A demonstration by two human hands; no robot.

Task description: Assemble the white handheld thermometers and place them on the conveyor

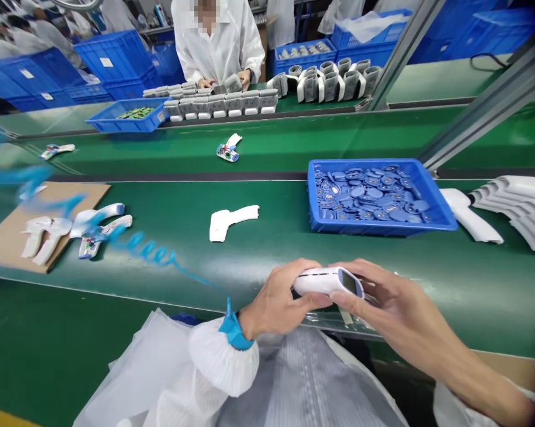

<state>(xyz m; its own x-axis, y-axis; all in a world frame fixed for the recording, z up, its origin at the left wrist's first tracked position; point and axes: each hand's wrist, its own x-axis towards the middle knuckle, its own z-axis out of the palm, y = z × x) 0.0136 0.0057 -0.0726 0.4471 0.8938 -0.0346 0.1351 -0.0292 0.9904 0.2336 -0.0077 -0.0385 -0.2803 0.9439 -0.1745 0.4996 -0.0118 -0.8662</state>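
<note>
Between my two hands is a white infrared thermometer [318, 281] with a small dark screen facing right. My left hand [280, 299] grips its left end, thumb below and fingers above. My right hand [385, 293] closes on the screen end; part of the thermometer is hidden behind its fingers. A blue wrist strap [235, 332] with a coiled blue cord [149, 254] is on my left wrist. On the green bench [182, 207] ahead lies a white thermometer housing half [232, 220]. Past my hands stands a blue bin [383, 228] of blue oval parts [368, 193].
Several thermometer pieces [101, 228] lie at left by a cardboard sheet [9, 237]. White shells [521, 204] are stacked at right. A conveyor [161, 153] carries an opened thermometer [229, 148]. Across it, a co-worker [218, 47] handles grey parts near a tray of circuit boards [125, 121]. A metal post [463, 130] slants at right.
</note>
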